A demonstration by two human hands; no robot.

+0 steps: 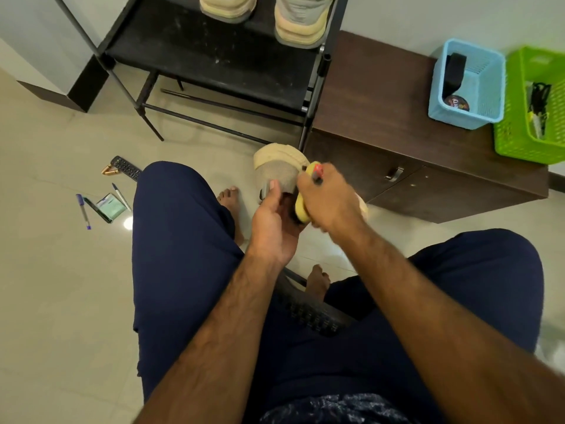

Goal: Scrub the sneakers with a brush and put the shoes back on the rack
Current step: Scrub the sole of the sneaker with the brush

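A beige sneaker (279, 171) with a cream sole is held up in front of my knees, toe pointing away. My left hand (270, 226) grips it from below, thumb on the upper. My right hand (328, 198) grips a yellow brush (301, 209) pressed against the shoe's right side. Two more sneakers, one on the left (227, 7) and one on the right (302, 21), stand on the black rack shelf (214, 53) ahead.
A dark wooden cabinet (382, 123) stands right of the rack, bearing a blue basket (467, 84) and a green basket (535, 108). On the tiled floor at left lie a remote (125, 168), pens (83, 211) and a packet (111, 206). I sit on a dark chair (312, 313).
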